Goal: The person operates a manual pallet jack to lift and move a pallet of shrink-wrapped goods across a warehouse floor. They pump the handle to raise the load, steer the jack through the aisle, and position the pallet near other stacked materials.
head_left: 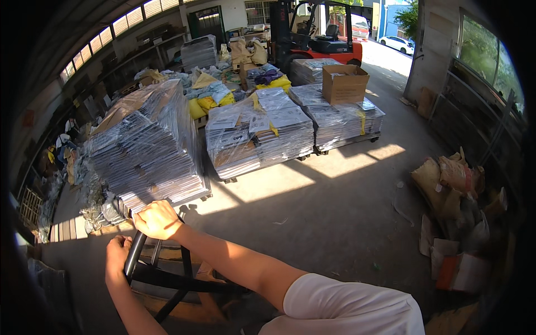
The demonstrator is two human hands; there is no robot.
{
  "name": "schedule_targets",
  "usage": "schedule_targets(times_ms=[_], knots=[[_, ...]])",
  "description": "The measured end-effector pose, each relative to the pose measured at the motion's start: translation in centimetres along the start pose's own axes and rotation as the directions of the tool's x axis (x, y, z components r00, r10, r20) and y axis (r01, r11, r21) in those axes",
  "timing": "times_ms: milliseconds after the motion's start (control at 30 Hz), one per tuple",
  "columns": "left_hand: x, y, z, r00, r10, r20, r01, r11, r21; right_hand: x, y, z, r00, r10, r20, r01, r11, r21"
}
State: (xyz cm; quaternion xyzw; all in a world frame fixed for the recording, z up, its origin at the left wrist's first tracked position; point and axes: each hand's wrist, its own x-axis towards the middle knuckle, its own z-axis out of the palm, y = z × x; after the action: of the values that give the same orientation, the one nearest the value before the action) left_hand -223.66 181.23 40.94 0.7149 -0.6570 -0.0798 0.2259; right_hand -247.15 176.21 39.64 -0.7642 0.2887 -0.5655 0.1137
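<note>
A black tubular handle [134, 258], like that of a hand pallet truck, rises at the lower left. My right hand [159, 219] is wrapped over its upper end, with the arm stretched across from the right. Lower on the same bar, my left hand [116, 255] is closed at its left side, the fingers partly hidden. Black struts run from the bar down toward yellowish wooden boards [167, 254]. Just beyond my hands stands a tall stack of flat sheets [145, 151] wrapped in clear film.
Lower wrapped stacks [259, 131] stand on pallets ahead, one bearing an open cardboard box [344, 85]. Behind them is a red and black forklift [332, 44]. Sacks and flattened cartons [455, 184] lie along the right wall. Bagged goods [106, 212] lie left of the tall stack.
</note>
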Motion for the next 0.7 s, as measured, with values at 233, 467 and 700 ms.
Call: schedule_targets(times_ms=[233, 467, 700], knots=[[-1.3, 6.6, -1.0, 0.982, -0.171, 0.085, 0.166, 0.984, 0.064, -0.3, 2.1, 0.3, 0.974, -0.191, -0.123, 0.160, 0.961, -0.225], [-1.2, 5.9, -0.5, 0.968, -0.219, 0.122, 0.206, 0.973, 0.108, -0.1, 0.3, -0.7, 0.998, -0.065, -0.020, 0.064, 0.998, -0.015], [-1.3, 6.1, -0.7, 0.958, -0.239, 0.157, 0.225, 0.969, 0.102, 0.1, -0.1, -1.1, 0.996, -0.086, 0.014, 0.085, 0.996, 0.032]])
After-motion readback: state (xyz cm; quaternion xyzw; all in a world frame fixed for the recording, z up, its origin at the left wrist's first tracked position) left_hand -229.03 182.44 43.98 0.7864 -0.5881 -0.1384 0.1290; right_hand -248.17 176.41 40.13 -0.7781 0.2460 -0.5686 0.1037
